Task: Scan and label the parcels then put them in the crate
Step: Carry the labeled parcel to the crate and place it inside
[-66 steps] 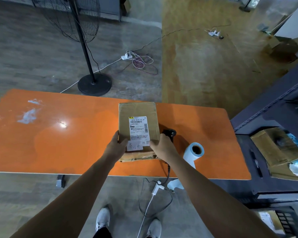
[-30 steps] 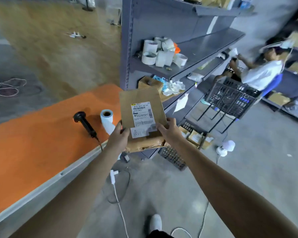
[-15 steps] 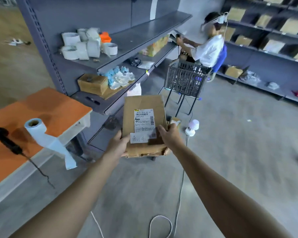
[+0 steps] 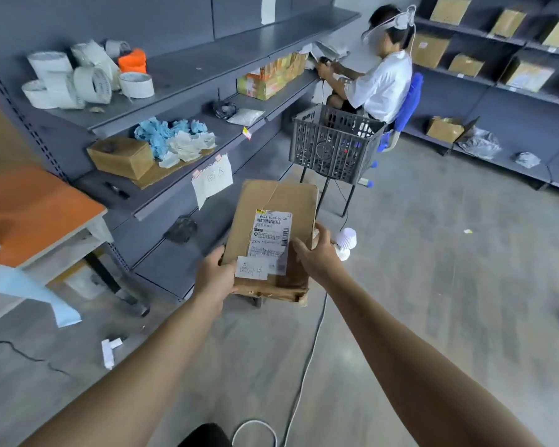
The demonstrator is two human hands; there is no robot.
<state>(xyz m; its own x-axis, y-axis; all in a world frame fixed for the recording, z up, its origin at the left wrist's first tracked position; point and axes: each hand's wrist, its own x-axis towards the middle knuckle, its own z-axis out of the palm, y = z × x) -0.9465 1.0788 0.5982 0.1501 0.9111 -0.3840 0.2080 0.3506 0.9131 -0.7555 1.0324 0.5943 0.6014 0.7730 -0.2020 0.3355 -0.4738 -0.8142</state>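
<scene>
I carry a brown cardboard parcel [image 4: 278, 208] in front of me, above the floor. A white shipping label and a smaller white sticker are on its top face. My left hand [image 4: 214, 276] grips its near left corner, thumb on top. My right hand [image 4: 317, 254] grips its right edge, fingers curled over the side. A dark grey slotted crate [image 4: 334, 144] stands on thin black legs farther ahead, apart from the parcel.
Grey shelving [image 4: 188, 72] runs along the left with tape rolls, a box and crumpled paper. The orange table [image 4: 29, 208] corner is at left. A seated person [image 4: 380, 72] works behind the crate. A white cable [image 4: 307, 359] lies on the floor; more parcels sit on the right shelves.
I lifted the parcel off the orange table and turned right with it. The scanner and label roll have left the view; the crate is now nearer and ahead.
</scene>
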